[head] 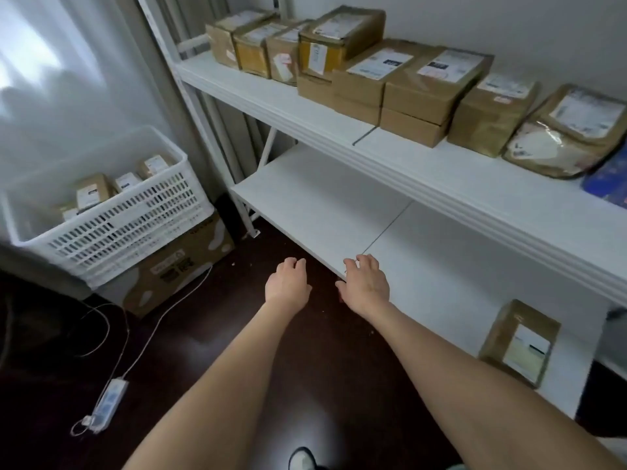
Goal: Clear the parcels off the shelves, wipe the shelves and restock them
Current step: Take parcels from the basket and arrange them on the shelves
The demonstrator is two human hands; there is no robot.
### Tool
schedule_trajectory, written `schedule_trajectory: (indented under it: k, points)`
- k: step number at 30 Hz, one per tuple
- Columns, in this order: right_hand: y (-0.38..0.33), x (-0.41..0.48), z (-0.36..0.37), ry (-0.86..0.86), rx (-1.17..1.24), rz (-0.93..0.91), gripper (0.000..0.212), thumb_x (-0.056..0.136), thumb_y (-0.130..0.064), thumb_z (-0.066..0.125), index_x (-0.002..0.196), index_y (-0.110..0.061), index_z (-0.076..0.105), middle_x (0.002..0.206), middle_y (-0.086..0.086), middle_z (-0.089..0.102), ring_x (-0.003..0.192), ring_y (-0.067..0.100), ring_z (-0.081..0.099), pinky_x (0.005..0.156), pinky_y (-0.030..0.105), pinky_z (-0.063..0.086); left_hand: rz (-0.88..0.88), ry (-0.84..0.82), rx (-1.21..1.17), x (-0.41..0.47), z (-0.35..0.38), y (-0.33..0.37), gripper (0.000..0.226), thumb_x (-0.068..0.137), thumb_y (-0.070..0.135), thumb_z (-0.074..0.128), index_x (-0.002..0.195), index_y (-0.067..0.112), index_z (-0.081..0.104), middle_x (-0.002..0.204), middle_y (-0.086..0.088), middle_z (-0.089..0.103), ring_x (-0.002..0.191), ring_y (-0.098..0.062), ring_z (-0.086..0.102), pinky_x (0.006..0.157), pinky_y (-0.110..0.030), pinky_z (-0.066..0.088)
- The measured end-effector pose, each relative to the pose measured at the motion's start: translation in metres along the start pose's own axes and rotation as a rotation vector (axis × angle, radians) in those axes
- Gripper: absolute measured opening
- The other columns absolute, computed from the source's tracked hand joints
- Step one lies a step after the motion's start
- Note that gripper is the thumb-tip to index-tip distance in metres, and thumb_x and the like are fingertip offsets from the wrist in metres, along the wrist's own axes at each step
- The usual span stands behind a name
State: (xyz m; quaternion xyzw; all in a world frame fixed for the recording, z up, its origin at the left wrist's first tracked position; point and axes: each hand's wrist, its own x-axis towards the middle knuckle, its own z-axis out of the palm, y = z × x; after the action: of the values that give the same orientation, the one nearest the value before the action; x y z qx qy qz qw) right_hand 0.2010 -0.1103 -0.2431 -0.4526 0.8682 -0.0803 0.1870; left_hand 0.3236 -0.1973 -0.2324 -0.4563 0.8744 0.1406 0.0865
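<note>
Now both our hands hang empty, fingers loosely spread: the left hand over the dark floor, the right hand at the front edge of the smooth white lower shelf. The lone parcel on it, a taped brown cardboard box with a glossy label, lies well to our right, nearer the right hand, its long axis seemingly front-to-back.

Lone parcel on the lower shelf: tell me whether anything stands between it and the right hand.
Nothing visible does. The right hand is at the front edge of the lower shelf, empty, and only bare board lies between it and the parcel further right.
</note>
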Motion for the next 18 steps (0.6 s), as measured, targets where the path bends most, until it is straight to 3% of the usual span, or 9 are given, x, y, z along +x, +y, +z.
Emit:
schedule_trajectory:
  k: [8, 18]
  points:
    - [-0.144, 0.037, 0.004, -0.029, -0.056, -0.159, 0.054, 0.098, -0.039, 0.050, 0.145, -0.018, 0.037, 0.153, 0.010, 0.029, 0.145, 0.027, 0.015, 0.113, 0.040, 0.030, -0.113, 0.075, 0.012, 0.008, -0.058, -0.128, 0.059, 0.093, 0.029, 0.057, 0.144, 0.014, 0.032, 0.151, -0.009, 0.030, 0.135, -0.027, 0.034, 0.099, -0.041, 0.042]
    - [-0.275, 0.114, 0.005, -0.059, -0.118, -0.340, 0.053, 0.097, -0.039, 0.051, 0.145, -0.018, 0.039, 0.154, 0.009, 0.026, 0.146, 0.027, 0.014, 0.114, 0.040, 0.028, -0.253, 0.132, -0.010, 0.047, -0.108, -0.245, 0.057, 0.094, 0.029, 0.056, 0.143, 0.013, 0.034, 0.146, -0.009, 0.034, 0.133, -0.028, 0.037, 0.097, -0.040, 0.042]
